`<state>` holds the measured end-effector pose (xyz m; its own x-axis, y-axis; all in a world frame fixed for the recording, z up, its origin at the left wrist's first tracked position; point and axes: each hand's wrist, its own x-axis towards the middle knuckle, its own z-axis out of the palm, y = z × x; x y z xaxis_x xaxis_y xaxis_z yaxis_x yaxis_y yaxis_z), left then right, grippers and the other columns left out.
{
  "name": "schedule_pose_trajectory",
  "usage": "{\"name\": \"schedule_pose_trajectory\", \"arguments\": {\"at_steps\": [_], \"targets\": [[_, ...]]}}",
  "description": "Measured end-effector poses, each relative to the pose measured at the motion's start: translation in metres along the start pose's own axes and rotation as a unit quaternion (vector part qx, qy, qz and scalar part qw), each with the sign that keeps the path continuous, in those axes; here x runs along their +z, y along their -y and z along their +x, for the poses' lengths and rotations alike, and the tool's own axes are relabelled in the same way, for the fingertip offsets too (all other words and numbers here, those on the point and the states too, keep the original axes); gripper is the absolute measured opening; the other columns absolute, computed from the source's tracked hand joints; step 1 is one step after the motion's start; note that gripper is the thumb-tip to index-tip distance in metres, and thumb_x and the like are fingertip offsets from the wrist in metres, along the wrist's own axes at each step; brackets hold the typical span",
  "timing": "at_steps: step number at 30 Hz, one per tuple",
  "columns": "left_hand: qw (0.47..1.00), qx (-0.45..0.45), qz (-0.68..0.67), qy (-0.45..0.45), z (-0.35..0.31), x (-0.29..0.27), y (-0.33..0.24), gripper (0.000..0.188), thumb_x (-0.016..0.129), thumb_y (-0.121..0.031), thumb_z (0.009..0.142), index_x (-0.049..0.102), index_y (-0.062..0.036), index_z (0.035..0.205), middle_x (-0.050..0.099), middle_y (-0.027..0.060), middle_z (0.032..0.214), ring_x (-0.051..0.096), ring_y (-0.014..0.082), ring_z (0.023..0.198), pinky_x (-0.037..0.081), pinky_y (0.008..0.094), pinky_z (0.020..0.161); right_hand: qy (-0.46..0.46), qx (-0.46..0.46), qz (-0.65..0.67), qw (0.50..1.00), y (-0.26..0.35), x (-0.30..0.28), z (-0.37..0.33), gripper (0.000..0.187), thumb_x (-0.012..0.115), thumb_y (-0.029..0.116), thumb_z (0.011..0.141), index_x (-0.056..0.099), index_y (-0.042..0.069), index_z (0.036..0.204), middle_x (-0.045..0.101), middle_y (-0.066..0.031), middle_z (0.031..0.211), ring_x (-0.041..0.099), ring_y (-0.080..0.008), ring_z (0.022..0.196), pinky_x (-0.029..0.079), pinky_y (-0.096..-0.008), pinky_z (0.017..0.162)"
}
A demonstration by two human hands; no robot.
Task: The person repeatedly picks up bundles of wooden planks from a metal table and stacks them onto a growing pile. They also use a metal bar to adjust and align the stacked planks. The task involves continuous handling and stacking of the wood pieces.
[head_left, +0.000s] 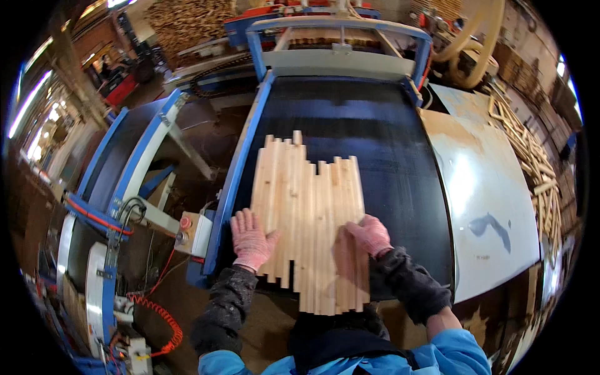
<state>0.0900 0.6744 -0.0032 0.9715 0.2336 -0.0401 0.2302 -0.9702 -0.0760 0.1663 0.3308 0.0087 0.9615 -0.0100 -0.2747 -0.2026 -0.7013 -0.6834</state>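
A batch of pale wooden strips [306, 212] lies side by side, lengthwise, on the black conveyor belt [406, 181]. Their ends are uneven at both the far and near sides, and the near ends stick out past the belt's front edge. My left hand [251, 240], in a pinkish work glove, lies flat at the batch's left edge with its fingers spread and its thumb over the outer strips. At the opposite edge, my right hand [370, 235] in a matching glove grips the outer strips, thumb on top and fingers bent; its fingertips are partly hidden.
A blue-framed machine gate [340, 59] spans the belt's far end. To the right sits a pale metal sheet [484, 200], with a heap of wood offcuts [531, 162] beyond it. On the left are a control box [190, 232] with a red button and another blue-sided conveyor [134, 156].
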Motion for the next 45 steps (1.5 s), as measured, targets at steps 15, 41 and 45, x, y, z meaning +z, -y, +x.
{"name": "schedule_pose_trajectory", "arguments": {"at_steps": [15, 41, 45], "targets": [[0.894, 0.241, -0.323, -0.195, 0.035, -0.026, 0.019, 0.058, 0.065, -0.033, 0.105, 0.057, 0.0067, 0.146, 0.059, 0.0248, 0.150, 0.054, 0.0380, 0.138, 0.038, 0.0494, 0.121, 0.046, -0.100, 0.257, 0.960, 0.014, 0.109, -0.092, 0.044, 0.073, 0.042, 0.089, 0.069, 0.000, 0.102, 0.073, -0.0202, 0.093, 0.072, -0.0354, 0.092, 0.055, -0.0486, 0.077], [0.458, 0.667, -0.018, 0.587, -0.565, 0.088, -0.673, 0.055, 0.069, -0.022, 0.104, 0.056, 0.0030, 0.151, 0.064, 0.0177, 0.148, 0.060, 0.0236, 0.136, 0.044, 0.0339, 0.115, -0.439, 0.328, 0.623, 0.559, -0.510, 0.021, -0.724, 0.070, 0.065, 0.042, 0.105, 0.049, -0.001, 0.157, 0.058, -0.0173, 0.155, 0.058, -0.0290, 0.139, 0.049, -0.0394, 0.111], [0.446, 0.693, 0.019, 0.566, -0.625, 0.090, -0.764, 0.057, 0.068, -0.026, 0.103, 0.057, 0.0040, 0.150, 0.064, 0.0195, 0.148, 0.058, 0.0258, 0.140, 0.043, 0.0341, 0.117, -0.482, 0.355, 0.614, 0.513, -0.585, 0.001, -0.732, 0.071, 0.066, 0.042, 0.104, 0.049, -0.001, 0.157, 0.062, -0.0155, 0.151, 0.062, -0.0285, 0.132, 0.052, -0.0405, 0.108]]}}
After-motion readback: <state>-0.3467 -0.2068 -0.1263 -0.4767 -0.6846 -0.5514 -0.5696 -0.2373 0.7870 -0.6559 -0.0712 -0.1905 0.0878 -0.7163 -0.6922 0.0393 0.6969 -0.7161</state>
